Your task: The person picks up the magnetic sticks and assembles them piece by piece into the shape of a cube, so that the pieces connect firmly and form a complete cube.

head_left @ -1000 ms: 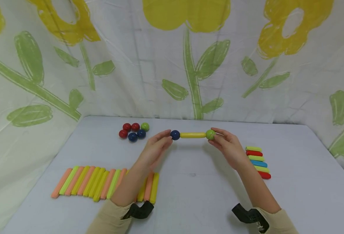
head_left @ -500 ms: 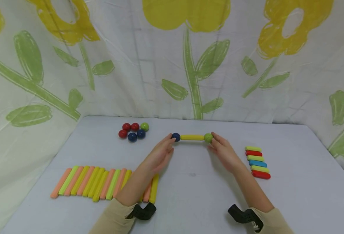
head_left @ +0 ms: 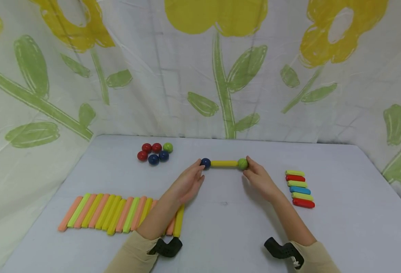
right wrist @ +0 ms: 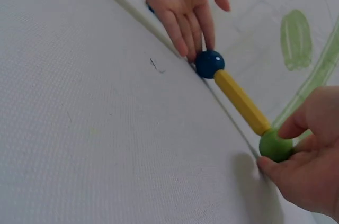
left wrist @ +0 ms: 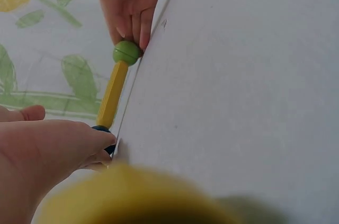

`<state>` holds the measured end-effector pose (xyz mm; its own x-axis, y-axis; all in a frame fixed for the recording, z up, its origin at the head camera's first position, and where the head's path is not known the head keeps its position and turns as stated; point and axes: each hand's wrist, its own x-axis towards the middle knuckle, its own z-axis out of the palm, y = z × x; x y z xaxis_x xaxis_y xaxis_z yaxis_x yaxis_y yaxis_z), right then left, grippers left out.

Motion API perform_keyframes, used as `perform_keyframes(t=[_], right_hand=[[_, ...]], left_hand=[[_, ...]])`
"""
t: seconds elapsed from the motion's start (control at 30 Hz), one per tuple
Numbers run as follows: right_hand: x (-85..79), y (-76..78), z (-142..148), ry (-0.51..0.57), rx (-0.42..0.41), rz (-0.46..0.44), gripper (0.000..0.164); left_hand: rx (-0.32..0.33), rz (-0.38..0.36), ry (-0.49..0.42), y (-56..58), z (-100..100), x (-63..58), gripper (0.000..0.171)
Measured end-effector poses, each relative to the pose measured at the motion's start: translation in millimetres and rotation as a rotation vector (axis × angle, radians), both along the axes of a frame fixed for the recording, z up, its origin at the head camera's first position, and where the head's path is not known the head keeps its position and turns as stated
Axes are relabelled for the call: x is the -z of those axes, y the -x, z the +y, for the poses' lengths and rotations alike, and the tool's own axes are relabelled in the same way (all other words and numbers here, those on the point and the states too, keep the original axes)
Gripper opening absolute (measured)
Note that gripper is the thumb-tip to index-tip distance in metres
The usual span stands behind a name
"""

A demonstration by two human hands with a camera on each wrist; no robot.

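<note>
Left hand (head_left: 187,184): fingers straight, tips touching the blue ball (head_left: 205,163), thumb apart
Right hand (head_left: 261,184): pinching the green ball (head_left: 242,163)
Yellow rod (head_left: 224,163): between those balls, touching both; contact with the counter (head_left: 227,231) cannot be told
Long sticks (head_left: 105,212): side by side, partly hidden by the left forearm

White backdrop (head_left: 142,102), yellow flowers (head_left: 200,17), green leaves (head_left: 249,67), pale table (head_left: 227,242)

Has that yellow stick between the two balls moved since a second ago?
Yes: in the head view, the yellow stick sits lower, farther below the table's back edge.
</note>
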<state>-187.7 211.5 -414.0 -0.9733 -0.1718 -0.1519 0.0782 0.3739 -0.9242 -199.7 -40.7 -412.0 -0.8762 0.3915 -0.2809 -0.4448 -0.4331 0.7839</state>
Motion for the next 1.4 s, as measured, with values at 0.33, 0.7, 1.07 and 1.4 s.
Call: perform_keyframes(t=[0.33, 0.7, 1.07, 1.4], right_hand=[[7.9, 3.3, 7, -0.176, 0.046, 0.184, 0.055], [20.2, 9.7, 10, -0.168, 0.077, 0.304, 0.047], [30.8, 10.9, 23, -0.179, 0.08, 0.338, 0.042], [31.9, 10.6, 24, -0.074, 0.108, 0.298, 0.043]], left_hand=[[-0.001, -0.003, 0.057, 0.8, -7, -8.0, 0.069], [0.092, 0.081, 0.274, -7.8, -33, -31.0, 0.055], [0.291, 0.483, 0.727, -56.0, -84, -44.4, 0.057], [0.342, 0.777, 0.958, -75.3, -107, -28.6, 0.067]])
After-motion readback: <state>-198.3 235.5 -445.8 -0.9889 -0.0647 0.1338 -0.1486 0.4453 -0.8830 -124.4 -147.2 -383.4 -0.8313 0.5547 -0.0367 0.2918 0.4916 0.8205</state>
